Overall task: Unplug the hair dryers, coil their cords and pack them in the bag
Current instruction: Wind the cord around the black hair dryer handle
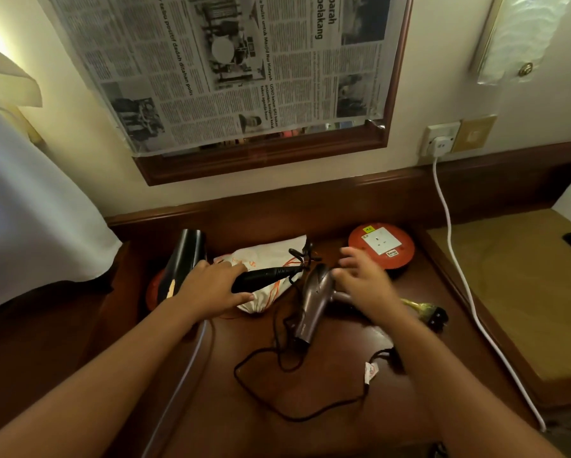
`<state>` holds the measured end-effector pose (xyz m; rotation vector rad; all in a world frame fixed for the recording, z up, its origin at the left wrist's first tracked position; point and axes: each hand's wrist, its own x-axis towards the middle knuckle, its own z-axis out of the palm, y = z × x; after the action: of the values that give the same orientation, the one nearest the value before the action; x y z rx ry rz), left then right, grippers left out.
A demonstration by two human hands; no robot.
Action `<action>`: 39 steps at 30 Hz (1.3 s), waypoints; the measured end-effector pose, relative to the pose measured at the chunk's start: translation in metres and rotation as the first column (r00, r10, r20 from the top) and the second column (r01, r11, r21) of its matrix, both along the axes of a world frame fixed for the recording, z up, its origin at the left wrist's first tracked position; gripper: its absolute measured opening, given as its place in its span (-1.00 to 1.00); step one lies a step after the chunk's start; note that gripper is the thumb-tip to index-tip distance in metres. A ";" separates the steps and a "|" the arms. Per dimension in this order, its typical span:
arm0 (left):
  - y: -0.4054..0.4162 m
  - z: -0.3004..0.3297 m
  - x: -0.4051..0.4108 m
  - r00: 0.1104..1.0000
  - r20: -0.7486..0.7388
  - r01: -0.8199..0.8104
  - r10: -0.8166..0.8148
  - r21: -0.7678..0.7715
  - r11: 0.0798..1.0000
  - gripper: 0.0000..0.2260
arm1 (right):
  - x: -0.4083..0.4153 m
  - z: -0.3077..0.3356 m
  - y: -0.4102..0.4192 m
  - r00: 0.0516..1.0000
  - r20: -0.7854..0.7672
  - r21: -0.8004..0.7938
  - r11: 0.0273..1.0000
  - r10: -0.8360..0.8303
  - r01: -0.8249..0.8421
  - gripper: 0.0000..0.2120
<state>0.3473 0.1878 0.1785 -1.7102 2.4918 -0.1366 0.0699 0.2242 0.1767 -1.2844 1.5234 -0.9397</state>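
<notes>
Loose black cord (297, 385) lies nearest on the desk (409, 424), uncoiled, trailing from the brown dryer (310, 302). Right hand (360, 285) hovers over that dryer's handle, fingers spread and somewhat blurred, gripping nothing that I can tell. Its long axis runs toward the camera, nozzle nearest, directly under those fingers, so the right hand is nearer. Left hand (211, 285) curls around the black dryer (191, 262), whose handle points right across the white bag (271, 279). Beyond sits a red socket reel (381, 247), nothing plugged in. Count: two dryers, one bag, one reel, one white cable (456, 259) at the wall outlet (441, 140).
</notes>
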 end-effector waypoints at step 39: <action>-0.023 0.084 -0.025 0.904 -0.420 -0.023 -0.074 -0.220 0.975 -0.66 | -0.003 0.057 -0.048 0.982 0.149 -0.210 0.967 -0.115 0.145 -0.43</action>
<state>0.3219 0.1647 0.2625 -1.9773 2.9068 -0.0442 0.0667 0.1765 0.2335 -1.2563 1.4406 -1.2855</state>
